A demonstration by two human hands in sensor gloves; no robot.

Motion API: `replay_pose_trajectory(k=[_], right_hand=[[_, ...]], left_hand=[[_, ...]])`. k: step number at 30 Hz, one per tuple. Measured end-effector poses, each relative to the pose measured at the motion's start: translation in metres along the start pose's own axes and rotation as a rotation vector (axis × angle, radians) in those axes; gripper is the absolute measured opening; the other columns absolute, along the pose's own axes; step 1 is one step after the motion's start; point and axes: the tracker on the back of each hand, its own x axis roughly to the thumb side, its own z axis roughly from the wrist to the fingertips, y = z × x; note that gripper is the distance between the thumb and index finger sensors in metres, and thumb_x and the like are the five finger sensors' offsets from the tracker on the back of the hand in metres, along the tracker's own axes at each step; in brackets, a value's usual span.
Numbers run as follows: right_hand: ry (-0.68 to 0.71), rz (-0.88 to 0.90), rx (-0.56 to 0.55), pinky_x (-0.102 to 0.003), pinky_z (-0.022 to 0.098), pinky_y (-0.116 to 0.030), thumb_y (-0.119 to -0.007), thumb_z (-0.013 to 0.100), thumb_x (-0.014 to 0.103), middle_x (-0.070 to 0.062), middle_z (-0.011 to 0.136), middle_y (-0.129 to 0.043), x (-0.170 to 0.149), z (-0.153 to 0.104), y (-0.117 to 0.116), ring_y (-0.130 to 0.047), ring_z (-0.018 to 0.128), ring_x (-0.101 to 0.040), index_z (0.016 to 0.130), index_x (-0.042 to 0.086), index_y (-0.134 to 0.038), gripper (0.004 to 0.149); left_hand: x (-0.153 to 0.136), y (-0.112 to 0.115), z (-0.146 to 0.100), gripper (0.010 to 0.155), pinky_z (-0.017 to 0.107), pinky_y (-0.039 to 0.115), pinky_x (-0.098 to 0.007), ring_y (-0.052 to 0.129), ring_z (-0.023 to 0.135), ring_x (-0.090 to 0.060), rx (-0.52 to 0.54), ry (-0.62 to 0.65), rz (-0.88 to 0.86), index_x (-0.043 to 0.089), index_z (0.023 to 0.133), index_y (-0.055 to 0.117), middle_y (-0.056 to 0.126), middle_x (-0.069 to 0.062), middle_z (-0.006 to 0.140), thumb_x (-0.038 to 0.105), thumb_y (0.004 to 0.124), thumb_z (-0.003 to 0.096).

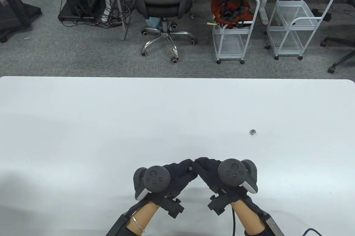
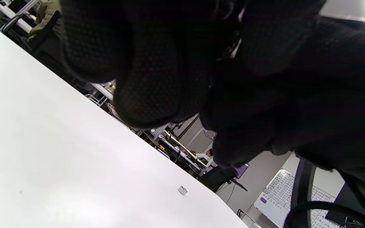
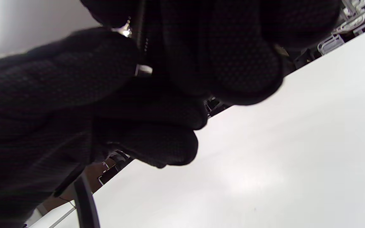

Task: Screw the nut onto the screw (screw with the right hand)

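Both gloved hands meet fingertip to fingertip low in the middle of the white table [image 1: 111, 125]. My left hand [image 1: 186, 167] and my right hand [image 1: 200, 164] pinch a small metal piece [image 1: 190, 168] between them. It shows as a silver glint [image 3: 143, 70] in the right wrist view. The fingers hide most of it, so the screw and a nut on it cannot be told apart. A loose silver nut [image 1: 253, 132] lies on the table, ahead and to the right of my right hand. It also shows in the left wrist view [image 2: 182, 190].
The table's far edge [image 1: 177, 77] runs across the middle of the table view. Beyond it on the floor stand an office chair [image 1: 163, 3] and two white wire carts [image 1: 235, 28].
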Motion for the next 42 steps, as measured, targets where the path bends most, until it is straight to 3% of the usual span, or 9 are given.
replay_pose_trajectory(k=[3, 7, 12, 16, 21, 31, 37, 39, 42], right_hand=[[-0.006, -0.022, 0.038, -0.052, 0.040, -0.077, -0.064, 0.058, 0.041, -0.020, 0.062, -0.099, -0.005, 0.001, 0.001, -0.102, 0.046, -0.033, 0.080, 0.001, -0.086, 0.050], [-0.041, -0.251, -0.073, -0.054, 0.043, -0.075, -0.066, 0.055, 0.052, -0.023, 0.068, -0.096, -0.021, 0.007, 0.015, -0.101, 0.050, -0.037, 0.085, -0.001, -0.083, 0.063], [-0.224, -0.505, -0.115, -0.061, 0.052, -0.067, -0.076, 0.053, 0.041, -0.028, 0.083, -0.086, -0.054, 0.025, 0.041, -0.092, 0.067, -0.045, 0.095, -0.003, -0.072, 0.061], [-0.457, -0.497, -0.063, -0.068, 0.067, -0.049, -0.081, 0.052, 0.033, -0.028, 0.101, -0.069, -0.085, 0.041, 0.059, -0.073, 0.090, -0.049, 0.107, 0.002, -0.057, 0.067], [-0.644, -0.506, -0.046, -0.068, 0.073, -0.039, -0.082, 0.051, 0.029, -0.024, 0.109, -0.060, -0.120, 0.057, 0.074, -0.062, 0.101, -0.047, 0.110, 0.007, -0.051, 0.070], [-0.885, -0.494, 0.038, -0.063, 0.077, -0.038, -0.080, 0.054, 0.025, -0.019, 0.113, -0.057, -0.177, 0.081, 0.068, -0.057, 0.107, -0.043, 0.111, 0.013, -0.051, 0.065], [-1.052, -0.515, 0.190, -0.063, 0.076, -0.040, -0.079, 0.054, 0.020, -0.020, 0.115, -0.050, -0.205, 0.093, 0.052, -0.052, 0.109, -0.044, 0.112, 0.014, -0.051, 0.064], [-1.066, -0.531, 0.193, -0.062, 0.075, -0.044, -0.078, 0.054, 0.019, -0.020, 0.115, -0.048, -0.209, 0.095, 0.050, -0.051, 0.108, -0.045, 0.112, 0.014, -0.050, 0.064], [-1.048, -0.639, 0.186, -0.059, 0.071, -0.053, -0.079, 0.054, 0.017, -0.020, 0.109, -0.060, -0.208, 0.102, 0.050, -0.063, 0.102, -0.043, 0.108, 0.014, -0.058, 0.058]], left_hand=[[0.000, 0.000, 0.000, 0.051, 0.040, 0.092, -0.035, 0.114, 0.043, -0.016, -0.003, -0.005, 0.025, 0.005, 0.077, 0.091, 0.113, -0.004, 0.059, 0.045, 0.080, 0.0475], [-0.003, 0.000, -0.001, 0.050, 0.038, 0.092, -0.034, 0.114, 0.041, -0.015, 0.001, -0.022, 0.088, 0.004, 0.075, 0.093, 0.114, -0.004, 0.056, 0.044, 0.082, 0.0459], [-0.006, -0.001, -0.001, 0.050, 0.038, 0.093, -0.033, 0.114, 0.039, -0.013, -0.007, -0.056, 0.091, 0.007, 0.074, 0.094, 0.114, -0.002, 0.055, 0.045, 0.086, 0.0426], [-0.009, -0.001, -0.001, 0.050, 0.038, 0.093, -0.032, 0.114, 0.039, -0.012, -0.013, -0.075, 0.083, 0.008, 0.073, 0.094, 0.114, -0.001, 0.055, 0.045, 0.087, 0.0411], [-0.008, -0.002, -0.001, 0.050, 0.038, 0.093, -0.032, 0.114, 0.039, -0.012, -0.021, -0.082, 0.104, 0.009, 0.073, 0.095, 0.115, -0.001, 0.054, 0.045, 0.088, 0.0400], [-0.008, -0.004, 0.000, 0.049, 0.038, 0.093, -0.032, 0.114, 0.039, -0.012, -0.028, -0.080, 0.143, 0.010, 0.073, 0.096, 0.115, 0.000, 0.054, 0.045, 0.089, 0.0393], [-0.008, -0.003, 0.000, 0.049, 0.038, 0.093, -0.032, 0.114, 0.040, -0.012, -0.027, -0.083, 0.136, 0.010, 0.074, 0.095, 0.114, 0.000, 0.055, 0.045, 0.088, 0.0400], [-0.008, -0.004, 0.000, 0.049, 0.038, 0.093, -0.032, 0.114, 0.040, -0.012, -0.019, -0.081, 0.139, 0.010, 0.074, 0.095, 0.114, 0.000, 0.055, 0.045, 0.088, 0.0401], [-0.008, -0.005, 0.001, 0.049, 0.038, 0.093, -0.032, 0.114, 0.040, -0.011, -0.011, -0.080, 0.145, 0.010, 0.074, 0.095, 0.114, 0.000, 0.055, 0.045, 0.088, 0.0403]])
